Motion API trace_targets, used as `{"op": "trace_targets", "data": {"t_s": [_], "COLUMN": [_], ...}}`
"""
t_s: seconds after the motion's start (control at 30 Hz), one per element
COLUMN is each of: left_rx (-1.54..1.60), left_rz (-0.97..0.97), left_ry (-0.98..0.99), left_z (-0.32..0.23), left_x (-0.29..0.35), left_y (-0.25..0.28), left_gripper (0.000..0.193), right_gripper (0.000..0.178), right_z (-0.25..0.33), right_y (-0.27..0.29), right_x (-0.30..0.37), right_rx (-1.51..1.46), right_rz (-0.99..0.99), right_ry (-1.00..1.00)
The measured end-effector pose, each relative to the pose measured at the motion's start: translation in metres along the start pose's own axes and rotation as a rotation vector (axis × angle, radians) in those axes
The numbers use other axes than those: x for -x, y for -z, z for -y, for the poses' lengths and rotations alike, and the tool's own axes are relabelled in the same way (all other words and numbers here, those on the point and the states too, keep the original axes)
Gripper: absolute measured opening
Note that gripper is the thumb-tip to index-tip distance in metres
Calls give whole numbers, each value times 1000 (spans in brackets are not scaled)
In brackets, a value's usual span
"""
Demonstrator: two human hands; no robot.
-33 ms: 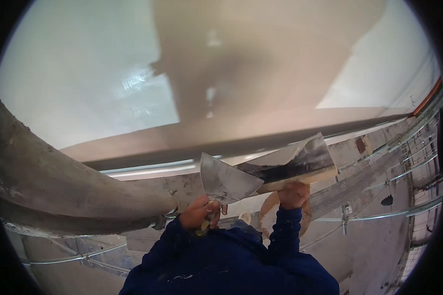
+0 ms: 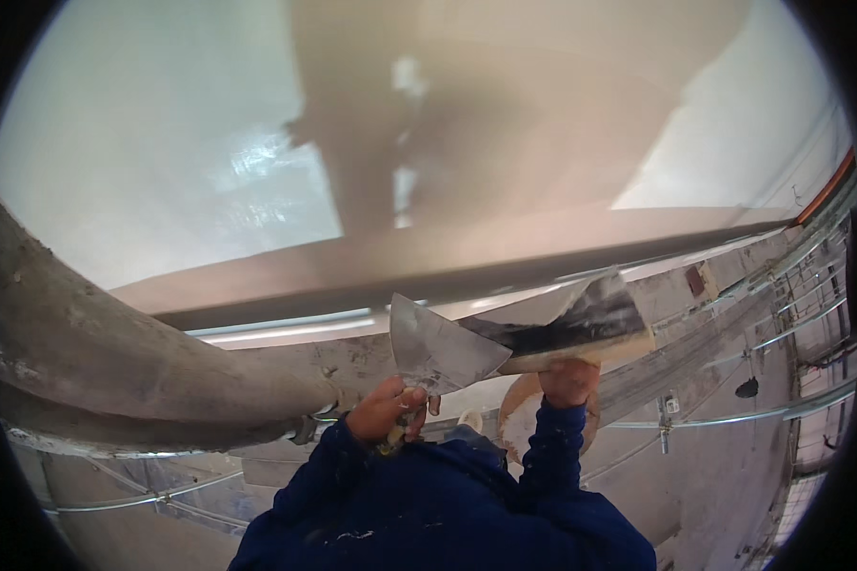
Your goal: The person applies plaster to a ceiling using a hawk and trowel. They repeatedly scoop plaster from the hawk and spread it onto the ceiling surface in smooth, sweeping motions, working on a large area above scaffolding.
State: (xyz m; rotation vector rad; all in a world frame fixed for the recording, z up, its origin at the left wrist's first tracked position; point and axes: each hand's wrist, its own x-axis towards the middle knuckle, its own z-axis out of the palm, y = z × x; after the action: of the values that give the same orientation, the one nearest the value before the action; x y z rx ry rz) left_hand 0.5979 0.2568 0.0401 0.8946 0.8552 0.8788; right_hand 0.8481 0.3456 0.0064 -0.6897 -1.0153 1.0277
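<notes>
My left hand (image 2: 383,411) is closed round the handle of a putty knife (image 2: 443,350) with a broad, fan-shaped metal blade. The handle is mostly hidden by my fingers. My right hand (image 2: 569,383) grips the tan back edge of a wide skimming blade (image 2: 590,319), whose metal face carries dark and pale smears. The putty knife's right corner overlaps the left end of the wide blade; whether they touch I cannot tell. Both tools are held out before my chest, below a smooth pale wall (image 2: 209,181).
A thick grey beam (image 2: 114,338) curves in from the left. Below my right hand is a round tan-rimmed container (image 2: 590,428), partly hidden by my arm. Metal scaffold tubes (image 2: 733,421) cross on both sides. My shadow falls on the wall.
The wide blade's upper right corner has dipped slightly in view. The shadow on the wall has shifted a little. Both hands keep their grips.
</notes>
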Motion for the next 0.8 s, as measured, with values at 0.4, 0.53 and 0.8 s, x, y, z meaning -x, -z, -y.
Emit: {"op": "trace_targets", "data": {"t_s": [0.4,0.53,0.8], "left_rx": [156,266,354], "left_rz": [87,-65,-243], "left_ry": [-110,-251,-178], "left_z": [-15,-21,17], "left_x": [-51,-63,-56], "left_y": [-25,-38,-46], "left_gripper": [38,38,47], "right_gripper": [38,35,33], "right_z": [34,4,-72], "right_y": [53,121,189], "right_x": [-68,-89,-169], "right_rx": [582,368,445], "right_rz": [702,244,-231], "right_ry": [-52,-494,-159]}}
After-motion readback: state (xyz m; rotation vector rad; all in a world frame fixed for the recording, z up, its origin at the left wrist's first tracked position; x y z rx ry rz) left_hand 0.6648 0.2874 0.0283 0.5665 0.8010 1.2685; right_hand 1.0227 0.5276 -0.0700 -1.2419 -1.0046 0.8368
